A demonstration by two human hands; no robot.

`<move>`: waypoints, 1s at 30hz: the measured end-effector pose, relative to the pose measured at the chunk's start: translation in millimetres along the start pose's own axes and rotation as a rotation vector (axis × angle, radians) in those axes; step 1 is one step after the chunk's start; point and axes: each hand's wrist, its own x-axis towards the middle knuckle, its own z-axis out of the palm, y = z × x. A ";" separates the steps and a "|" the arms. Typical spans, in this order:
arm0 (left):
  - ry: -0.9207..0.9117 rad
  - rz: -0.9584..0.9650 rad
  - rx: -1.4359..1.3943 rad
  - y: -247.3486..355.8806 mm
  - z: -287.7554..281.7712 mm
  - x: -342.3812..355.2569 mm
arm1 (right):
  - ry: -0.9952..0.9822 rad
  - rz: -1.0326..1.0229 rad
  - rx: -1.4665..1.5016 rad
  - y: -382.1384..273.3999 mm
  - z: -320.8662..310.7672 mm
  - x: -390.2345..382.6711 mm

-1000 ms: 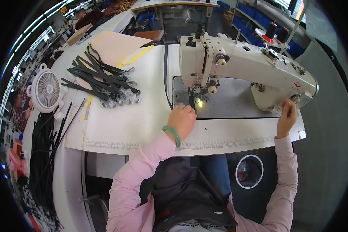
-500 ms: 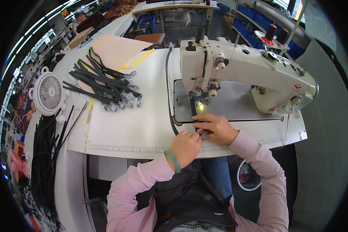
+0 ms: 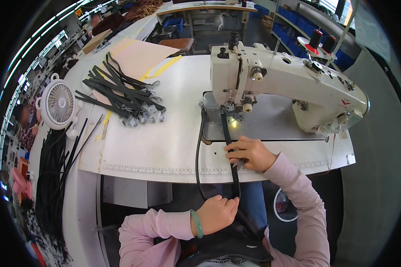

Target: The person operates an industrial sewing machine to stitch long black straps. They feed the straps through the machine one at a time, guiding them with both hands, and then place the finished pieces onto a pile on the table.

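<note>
Left hand curled low; right hand higher

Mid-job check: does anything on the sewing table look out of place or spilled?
No spill shows. The flat black straps with clear plastic at their ends, left of the white sewing machine, look untidy, lying crisscrossed rather than aligned.

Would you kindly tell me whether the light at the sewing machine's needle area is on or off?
On: a bright yellow glow shows at the metal plate beneath the sewing machine, just right of the black strap.
</note>
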 end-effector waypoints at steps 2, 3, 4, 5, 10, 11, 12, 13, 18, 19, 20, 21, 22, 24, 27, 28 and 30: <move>-0.020 0.032 -0.080 11.5 2.8 -8.0 | 0.003 -0.025 0.001 -0.7 -0.2 0.4; -0.054 0.016 -0.121 18.6 7.9 -14.5 | 0.005 -0.039 0.003 -1.1 -0.1 0.6; -0.085 0.004 -0.164 23.9 14.7 -20.9 | 0.007 -0.050 0.003 -1.4 -0.1 0.1; -0.129 -0.043 -0.248 27.4 20.9 -24.8 | 0.008 -0.061 0.003 -1.7 -0.3 -0.8; -0.157 -0.252 -0.914 26.4 80.8 -41.8 | -0.025 -0.115 0.051 -3.5 0.6 -2.8; -0.446 -0.539 -1.420 21.2 80.5 -38.3 | -0.038 -0.129 0.059 -4.6 0.4 -3.3; -0.397 -0.649 -1.579 24.3 86.5 -41.3 | -0.051 -0.134 0.054 -6.6 -0.1 -3.3; -0.348 -0.756 -1.738 28.9 99.5 -47.7 | -0.064 -0.136 0.047 -8.8 -0.4 -3.5; 0.017 -0.699 -0.998 25.9 82.8 -52.9 | -0.064 -0.155 0.030 -13.3 0.2 -4.0; 0.162 -0.522 -0.876 23.5 74.6 -50.9 | -0.074 -0.164 0.034 -13.7 -0.6 -4.3; 0.189 -0.433 -0.848 22.8 66.5 -48.0 | -0.084 -0.177 0.042 -13.8 -0.4 -3.3; 0.214 -0.344 -0.820 22.4 58.9 -44.8 | -0.094 -0.190 0.049 -14.2 -0.2 -2.8; 0.243 -0.257 -0.789 21.5 53.5 -42.1 | -0.108 -0.187 0.053 -14.9 -0.7 -1.8; 0.091 -0.098 -0.744 16.8 48.0 -41.3 | -0.135 -0.179 0.061 -17.7 -1.2 -1.7; -0.226 0.186 -0.683 3.7 40.4 -34.0 | -0.159 -0.187 0.071 -19.0 -2.1 -1.0; -0.361 0.247 -0.660 -0.7 37.0 -32.1 | -0.158 -0.187 0.072 -19.1 -2.0 -1.3; -0.629 0.365 -0.607 -11.0 27.7 -27.7 | -0.156 -0.188 0.077 -18.4 -1.6 -1.4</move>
